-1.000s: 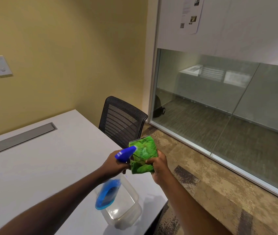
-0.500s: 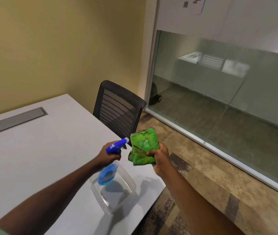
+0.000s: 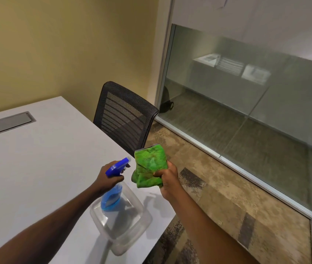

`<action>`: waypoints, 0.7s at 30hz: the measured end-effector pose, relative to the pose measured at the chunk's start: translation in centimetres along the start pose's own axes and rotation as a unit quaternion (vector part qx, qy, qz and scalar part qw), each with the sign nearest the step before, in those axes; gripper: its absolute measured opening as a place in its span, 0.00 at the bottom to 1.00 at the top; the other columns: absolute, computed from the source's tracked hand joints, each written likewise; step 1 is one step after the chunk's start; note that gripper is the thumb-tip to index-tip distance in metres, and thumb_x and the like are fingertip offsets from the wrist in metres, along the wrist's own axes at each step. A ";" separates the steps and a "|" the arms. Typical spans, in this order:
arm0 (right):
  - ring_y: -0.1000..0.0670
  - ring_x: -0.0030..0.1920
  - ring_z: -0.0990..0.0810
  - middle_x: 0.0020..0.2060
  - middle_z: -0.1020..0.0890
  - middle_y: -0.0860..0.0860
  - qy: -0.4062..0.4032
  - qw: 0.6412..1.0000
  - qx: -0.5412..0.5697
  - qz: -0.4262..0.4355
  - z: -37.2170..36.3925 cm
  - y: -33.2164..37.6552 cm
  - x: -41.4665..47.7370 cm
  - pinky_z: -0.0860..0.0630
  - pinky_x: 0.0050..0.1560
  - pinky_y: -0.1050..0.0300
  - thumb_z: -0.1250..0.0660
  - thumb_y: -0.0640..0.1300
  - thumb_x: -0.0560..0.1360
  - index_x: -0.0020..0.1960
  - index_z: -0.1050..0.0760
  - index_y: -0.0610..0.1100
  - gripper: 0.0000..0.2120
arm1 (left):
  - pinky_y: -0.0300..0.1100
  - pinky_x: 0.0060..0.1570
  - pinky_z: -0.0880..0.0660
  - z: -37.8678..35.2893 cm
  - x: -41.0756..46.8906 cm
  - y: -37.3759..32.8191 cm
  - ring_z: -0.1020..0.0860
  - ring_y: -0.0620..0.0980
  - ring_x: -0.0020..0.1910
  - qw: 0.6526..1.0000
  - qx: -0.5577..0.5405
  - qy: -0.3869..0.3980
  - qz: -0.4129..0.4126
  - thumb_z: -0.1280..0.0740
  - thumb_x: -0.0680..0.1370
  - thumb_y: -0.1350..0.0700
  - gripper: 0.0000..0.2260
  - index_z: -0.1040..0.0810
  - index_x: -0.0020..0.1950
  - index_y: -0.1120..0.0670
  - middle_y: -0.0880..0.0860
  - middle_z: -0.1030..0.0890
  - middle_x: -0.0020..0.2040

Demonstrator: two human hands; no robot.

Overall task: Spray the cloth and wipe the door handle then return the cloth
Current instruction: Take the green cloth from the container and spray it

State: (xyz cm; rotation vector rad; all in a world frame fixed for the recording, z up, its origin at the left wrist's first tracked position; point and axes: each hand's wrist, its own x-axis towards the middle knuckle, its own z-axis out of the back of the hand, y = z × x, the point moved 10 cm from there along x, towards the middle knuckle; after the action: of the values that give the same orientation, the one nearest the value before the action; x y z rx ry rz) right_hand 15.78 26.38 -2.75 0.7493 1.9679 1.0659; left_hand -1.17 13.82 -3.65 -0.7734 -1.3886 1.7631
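Two hands are up in front of me, over the near corner of a white table (image 3: pixel 37 168). The table runs away to my left, with a grey cover plate (image 3: pixel 4 123) set flush into its top. A clear plastic tub (image 3: pixel 132 233) sits at the table's corner, just below my left hand. Past the table edge stands a black mesh chair (image 3: pixel 124 117), its back toward me, in front of a yellow wall (image 3: pixel 65 44). To the right, a glass partition (image 3: pixel 246 111) meets mottled brown carpet (image 3: pixel 218 187) along a metal sill.

My left hand (image 3: pixel 106 179) is curled tight round the neck of the spray bottle (image 3: pixel 113 197). The bottle's long axis tilts — blue base down over the tub, blue head up and to the right — and the nozzle (image 3: pixel 125 161) points straight at the cloth (image 3: pixel 149 166), close to it but not touching. I cannot tell where my trigger finger sits.

My right hand (image 3: pixel 166 180) is clenched on the lower part of the green cloth, fingers (image 3: pixel 159 173) pressed together into the bunched folds. The cloth stands upright above my fist, its flatter face turned toward the nozzle, held in the air beyond the table's edge.
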 end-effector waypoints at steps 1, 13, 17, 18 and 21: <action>0.40 0.44 0.19 0.43 0.19 0.40 0.000 1.000 0.001 0.000 0.0 -0.1 0.1 0.20 0.37 0.52 0.46 0.20 0.64 0.54 0.24 0.36 0.24 | 0.48 0.48 0.22 0.2 0.0 0.1 0.21 0.60 0.49 1.000 -0.004 -0.006 0.001 0.29 0.66 0.73 0.21 0.22 0.57 0.60 0.61 0.18 0.51; 0.40 0.44 0.17 0.45 0.17 0.41 0.011 0.999 0.035 0.009 0.2 0.2 0.1 0.18 0.40 0.47 0.41 0.20 0.66 0.55 0.24 0.37 0.23 | 0.44 0.45 0.28 2.6 -0.2 -0.7 0.26 0.48 0.42 0.983 0.153 0.007 -0.100 0.26 0.59 0.29 0.34 0.23 0.47 0.57 0.54 0.22 0.42; 0.41 0.43 0.15 0.45 0.15 0.42 0.015 0.998 0.055 0.013 0.1 0.2 -0.3 0.18 0.38 0.48 0.34 0.23 0.68 0.55 0.23 0.38 0.19 | 0.47 0.51 0.27 4.2 -0.2 0.3 0.27 0.49 0.53 0.978 0.195 0.027 -0.073 0.28 0.57 0.24 0.36 0.26 0.53 0.48 0.48 0.24 0.52; 0.41 0.43 0.15 0.45 0.15 0.42 0.013 0.998 0.059 0.014 0.1 0.3 -0.4 0.18 0.37 0.48 0.32 0.24 0.68 0.55 0.23 0.38 0.18 | 0.46 0.52 0.27 4.5 -0.3 0.3 0.27 0.49 0.55 0.975 0.210 0.031 -0.067 0.27 0.57 0.25 0.36 0.27 0.55 0.45 0.47 0.25 0.55; 0.42 0.43 0.15 0.44 0.15 0.42 0.006 0.998 0.064 0.016 0.1 0.3 -0.6 0.19 0.38 0.49 0.31 0.25 0.68 0.54 0.22 0.38 0.17 | 0.40 0.51 0.26 5.8 -0.6 0.2 0.27 0.46 0.59 0.973 0.228 0.007 -0.043 0.23 0.57 0.32 0.41 0.32 0.64 0.46 0.45 0.29 0.62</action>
State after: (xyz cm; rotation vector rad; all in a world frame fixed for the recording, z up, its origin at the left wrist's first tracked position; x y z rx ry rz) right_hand 16.25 26.13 -2.29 0.8479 2.0555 0.9725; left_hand -5.64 10.27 -2.53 -0.4668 -0.9349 1.9023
